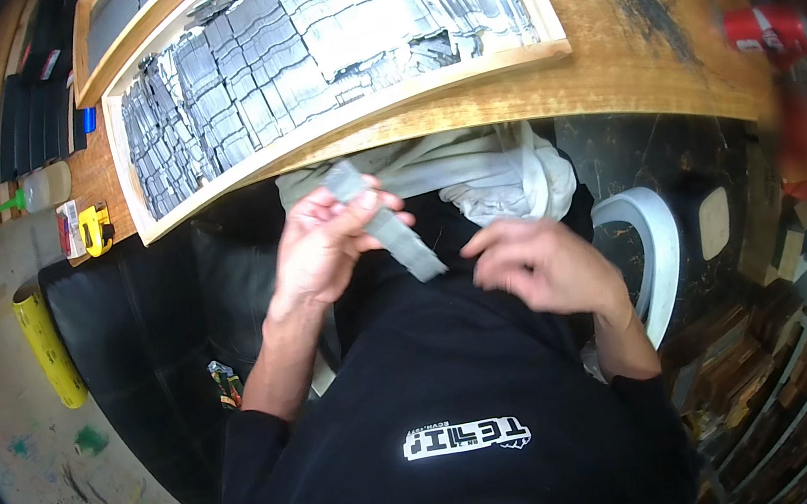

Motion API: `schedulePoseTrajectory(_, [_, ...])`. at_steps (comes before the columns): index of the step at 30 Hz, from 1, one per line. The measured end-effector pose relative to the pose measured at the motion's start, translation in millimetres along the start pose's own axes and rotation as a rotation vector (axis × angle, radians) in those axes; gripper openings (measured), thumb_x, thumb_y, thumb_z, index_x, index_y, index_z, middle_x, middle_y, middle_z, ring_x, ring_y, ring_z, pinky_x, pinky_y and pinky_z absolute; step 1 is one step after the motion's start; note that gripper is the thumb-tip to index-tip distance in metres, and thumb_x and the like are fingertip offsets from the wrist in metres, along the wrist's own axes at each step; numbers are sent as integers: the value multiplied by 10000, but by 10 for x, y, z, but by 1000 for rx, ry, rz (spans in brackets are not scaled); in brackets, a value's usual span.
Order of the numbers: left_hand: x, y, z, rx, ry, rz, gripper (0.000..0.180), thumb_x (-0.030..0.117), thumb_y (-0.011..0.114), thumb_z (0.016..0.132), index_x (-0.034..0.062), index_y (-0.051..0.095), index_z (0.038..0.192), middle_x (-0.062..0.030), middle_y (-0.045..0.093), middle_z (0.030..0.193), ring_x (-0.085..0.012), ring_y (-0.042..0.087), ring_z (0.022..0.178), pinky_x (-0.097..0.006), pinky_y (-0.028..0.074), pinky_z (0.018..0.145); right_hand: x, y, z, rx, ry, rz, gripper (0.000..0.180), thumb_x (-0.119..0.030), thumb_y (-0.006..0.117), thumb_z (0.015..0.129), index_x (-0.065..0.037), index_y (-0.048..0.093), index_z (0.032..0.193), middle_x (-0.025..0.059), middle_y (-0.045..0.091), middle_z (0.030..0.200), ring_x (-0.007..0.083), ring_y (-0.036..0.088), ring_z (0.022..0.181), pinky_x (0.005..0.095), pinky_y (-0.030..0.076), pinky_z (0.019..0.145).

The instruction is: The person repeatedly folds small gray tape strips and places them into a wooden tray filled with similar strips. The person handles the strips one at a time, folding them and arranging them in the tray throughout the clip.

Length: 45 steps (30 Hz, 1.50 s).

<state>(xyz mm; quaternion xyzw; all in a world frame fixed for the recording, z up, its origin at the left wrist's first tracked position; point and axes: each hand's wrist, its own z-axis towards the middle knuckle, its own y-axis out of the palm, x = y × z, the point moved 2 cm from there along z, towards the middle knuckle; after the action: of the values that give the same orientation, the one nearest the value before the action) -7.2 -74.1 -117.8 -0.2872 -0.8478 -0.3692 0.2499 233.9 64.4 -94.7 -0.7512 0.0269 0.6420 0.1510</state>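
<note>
A flat grey strip [400, 235] with a ragged lower end is pinched between the thumb and fingers of my left hand [322, 242], held above my lap. To its right is my right hand [546, 265], blurred by motion with its fingers curled, apart from the strip; whether anything is in those fingers does not show. Beyond both hands, a wooden-framed panel [342, 111] lies on the table, its inside covered with rows of grey and silvery strips like the held one. A pale cloth [505, 179] is bunched at the table's front edge.
Left on the wooden table [643, 71] are a yellow tape measure [97, 231] and a glue bottle [45, 187] with a green nozzle. A red can [768, 34] stands at the far right. A yellow cylinder [49, 346] lies at left; a white chair [665, 260] is at my right.
</note>
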Motion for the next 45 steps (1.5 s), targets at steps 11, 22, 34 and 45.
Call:
schedulePoseTrajectory(11, [-72, -415, -130, 183, 47, -92, 376, 78, 676, 1021, -11, 578, 1373, -151, 753, 1030, -319, 783, 947, -389, 679, 813, 828, 235, 742, -256, -63, -422, 76, -36, 711, 887, -29, 720, 962, 127, 687, 952, 348, 654, 965, 426, 534, 866])
schedulePoseTrajectory(22, [-115, -205, 91, 2, -60, -22, 231, 87, 690, 1014, -11, 660, 1222, -170, 766, 1050, -321, 785, 950, -404, 672, 815, 329, 74, 402, 58, 433, 526, 158, -9, 744, 968, 69, 736, 1105, 73, 745, 883, 96, 699, 756, 243, 588, 701])
schedulePoseTrajectory(34, [-18, -112, 157, -132, -161, 93, 236, 106, 710, 1004, -13, 681, 1206, -173, 780, 1043, -297, 792, 895, -383, 670, 775, -104, -89, 429, 227, -282, -568, 256, 38, 780, 774, -128, 785, 969, 84, 644, 976, 296, 620, 926, 373, 521, 785])
schedulePoseTrajectory(45, [25, 118, 262, -361, -260, 306, 214, 93, 734, 987, -3, 715, 1177, -71, 782, 978, -143, 763, 845, -298, 644, 699, -160, -12, 655, -53, -757, -747, 79, -79, 719, 815, -30, 657, 822, 59, 598, 862, 215, 599, 797, 365, 501, 715])
